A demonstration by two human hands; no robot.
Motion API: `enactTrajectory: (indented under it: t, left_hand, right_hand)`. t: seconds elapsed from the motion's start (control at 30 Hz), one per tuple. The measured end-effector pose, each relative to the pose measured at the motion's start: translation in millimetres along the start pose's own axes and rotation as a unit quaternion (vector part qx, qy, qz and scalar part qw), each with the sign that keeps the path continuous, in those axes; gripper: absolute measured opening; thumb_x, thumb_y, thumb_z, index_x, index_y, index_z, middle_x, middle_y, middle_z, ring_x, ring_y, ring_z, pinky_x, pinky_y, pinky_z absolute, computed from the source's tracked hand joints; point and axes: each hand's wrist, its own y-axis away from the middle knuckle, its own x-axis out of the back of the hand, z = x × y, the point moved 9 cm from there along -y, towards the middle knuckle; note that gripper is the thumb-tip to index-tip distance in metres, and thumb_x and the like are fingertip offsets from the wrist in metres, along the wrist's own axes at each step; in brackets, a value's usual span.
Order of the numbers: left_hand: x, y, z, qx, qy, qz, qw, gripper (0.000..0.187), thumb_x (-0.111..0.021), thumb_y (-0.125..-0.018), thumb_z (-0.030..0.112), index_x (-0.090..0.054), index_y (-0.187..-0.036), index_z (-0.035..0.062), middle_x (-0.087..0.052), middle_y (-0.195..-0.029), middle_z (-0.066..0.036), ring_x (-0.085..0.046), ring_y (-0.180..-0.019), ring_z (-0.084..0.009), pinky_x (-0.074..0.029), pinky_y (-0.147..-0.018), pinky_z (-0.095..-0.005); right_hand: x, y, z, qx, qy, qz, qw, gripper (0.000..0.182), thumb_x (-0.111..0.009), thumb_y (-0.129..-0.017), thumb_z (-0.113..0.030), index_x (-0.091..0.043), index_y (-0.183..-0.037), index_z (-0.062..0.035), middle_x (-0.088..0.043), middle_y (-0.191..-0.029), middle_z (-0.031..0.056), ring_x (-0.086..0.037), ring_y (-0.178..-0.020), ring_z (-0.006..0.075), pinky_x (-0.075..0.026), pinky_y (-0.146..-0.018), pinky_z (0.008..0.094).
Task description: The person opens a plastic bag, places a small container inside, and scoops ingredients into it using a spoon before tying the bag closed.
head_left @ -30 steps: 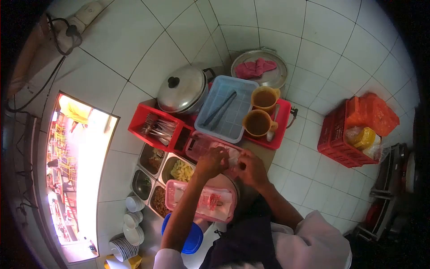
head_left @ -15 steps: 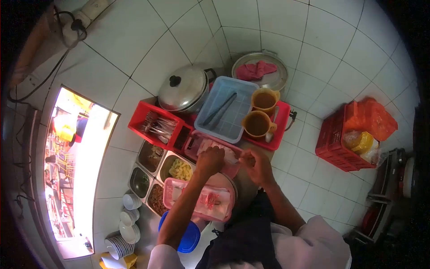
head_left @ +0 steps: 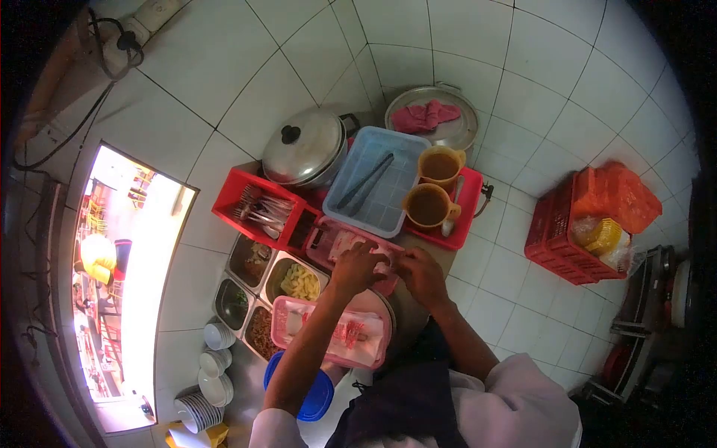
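The white tiled wall [head_left: 523,82] fills most of the view, and at the left a bright serving window [head_left: 127,276] opens in it. On the floor at the right stands a red crate [head_left: 567,239] with orange and yellow packets inside. On the counter, a large steel pot with a lid [head_left: 305,149] stands against the wall, and beside it a second steel pot [head_left: 441,119] carries a pink cloth [head_left: 426,114]. In front of them lies a blue tray [head_left: 377,179] with dark tongs [head_left: 366,183] in it. Just right of it, two yellow jugs [head_left: 433,201] of brown liquid stand on a red tray [head_left: 463,216]. A red cutlery basket [head_left: 258,209] with forks and spoons is at the left, and below it sit steel pans [head_left: 261,291] of food. Stacks of small white bowls [head_left: 213,373] stand near the window.

The person's left hand [head_left: 357,267] and right hand [head_left: 420,272] meet over the far pink container [head_left: 336,243], which lies between the cutlery basket and the red tray. Both hands are curled, fingertips touching something pale at its edge; what exactly they pinch cannot be told. The left forearm crosses above a nearer pink container [head_left: 332,332] with red and white packets, hiding part of it. A blue lid [head_left: 314,392] lies under this one.
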Motion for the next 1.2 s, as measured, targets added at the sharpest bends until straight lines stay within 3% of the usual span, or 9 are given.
enactTrajectory:
  t: [0.17,0.37,0.47,0.67,0.77,0.87,0.97,1.07,1.2]
  left_hand:
    - [-11,-9,-12,0.063,0.012,-0.073,0.995,0.039,-0.080,-0.078,0.032,-0.070,-0.114,0.0229,-0.066,-0.118,-0.008,-0.065,-0.110,-0.0317,-0.053,-0.091,-0.0473]
    - [-11,-14,-24,0.040,0.025,0.017,0.999,0.033,-0.075,-0.078,0.023,-0.070,-0.111,0.0209,-0.067,-0.108,-0.009,-0.068,-0.104,-0.0332,-0.054,-0.085,-0.0474]
    - [-7,-15,-28,0.024,0.001,0.073,0.997,0.019,-0.068,-0.081,0.020,-0.068,-0.100,0.0224,-0.068,-0.099,-0.009,-0.069,-0.100,-0.0313,-0.054,-0.082,-0.0479]
    - [-16,-16,-34,0.028,0.017,0.098,0.995,0.017,-0.062,-0.086,0.021,-0.066,-0.102,0.0232,-0.063,-0.110,-0.008,-0.068,-0.101,-0.0334,-0.055,-0.081,-0.0487]
    - [-14,-17,-34,0.033,0.010,0.067,0.997,0.016,-0.061,-0.087,0.020,-0.066,-0.102,0.0230,-0.061,-0.116,-0.008,-0.068,-0.102,-0.0337,-0.056,-0.083,-0.0489]
    - [-7,-17,-33,0.030,0.049,0.040,0.998,0.022,-0.062,-0.087,0.018,-0.066,-0.108,0.0240,-0.060,-0.118,-0.008,-0.068,-0.103,-0.0342,-0.056,-0.083,-0.0485]
    - [-31,-21,-57,0.023,-0.037,0.068,0.997,0.029,-0.065,-0.085,0.016,-0.066,-0.114,0.0239,-0.059,-0.121,-0.010,-0.067,-0.105,-0.0346,-0.055,-0.086,-0.0495]
    - [-36,-14,-57,0.020,-0.077,-0.010,0.997,0.036,-0.070,-0.083,0.016,-0.067,-0.118,0.0223,-0.061,-0.122,-0.013,-0.065,-0.109,-0.0349,-0.054,-0.091,-0.0493]
    - [-14,-16,-36,-0.070,0.114,0.004,0.991,0.045,-0.076,-0.080,0.017,-0.065,-0.123,0.0128,-0.063,-0.125,-0.016,-0.063,-0.114,-0.0339,-0.052,-0.097,-0.0472]
  right_hand:
    - [5,-10,-26,0.024,-0.009,0.004,1.000,0.014,-0.073,-0.082,-0.008,-0.071,-0.096,-0.0060,-0.066,-0.102,0.0121,-0.066,-0.096,0.0327,-0.053,-0.083,0.0419]
    - [0,-4,-42,0.056,-0.036,-0.041,0.997,0.015,-0.070,-0.081,-0.005,-0.064,-0.095,-0.0067,-0.067,-0.102,0.0112,-0.064,-0.099,0.0343,-0.052,-0.086,0.0463]
    - [9,-4,-58,0.032,-0.056,-0.040,0.997,0.018,-0.062,-0.078,0.008,-0.064,-0.091,-0.0037,-0.067,-0.092,0.0131,-0.066,-0.087,0.0342,-0.053,-0.077,0.0406]
    - [17,-4,-74,0.064,-0.094,-0.092,0.989,0.015,-0.061,-0.080,0.007,-0.063,-0.091,-0.0030,-0.066,-0.086,0.0140,-0.066,-0.079,0.0331,-0.053,-0.069,0.0389]
    - [23,-3,-74,-0.021,-0.156,-0.134,0.978,0.007,-0.061,-0.085,0.002,-0.061,-0.091,-0.0022,-0.067,-0.086,0.0163,-0.067,-0.083,0.0368,-0.051,-0.073,0.0424]
    - [30,1,-76,-0.002,-0.182,-0.120,0.976,0.003,-0.061,-0.089,0.000,-0.061,-0.091,-0.0020,-0.066,-0.082,0.0137,-0.067,-0.077,0.0296,-0.052,-0.071,0.0398]
    - [46,11,-88,-0.053,-0.312,-0.152,0.936,0.008,-0.063,-0.096,-0.010,-0.061,-0.097,-0.0019,-0.066,-0.083,0.0089,-0.065,-0.077,0.0199,-0.053,-0.073,0.0362]
    - [79,8,-95,-0.080,-0.391,-0.048,0.916,0.020,-0.059,-0.103,-0.021,-0.059,-0.106,-0.0021,-0.065,-0.088,0.0052,-0.061,-0.078,0.0129,-0.054,-0.074,0.0319]
    - [90,-9,-67,-0.199,-0.435,0.018,0.878,0.023,-0.053,-0.107,-0.025,-0.057,-0.110,-0.0027,-0.066,-0.092,0.0059,-0.064,-0.079,0.0113,-0.055,-0.073,0.0282]
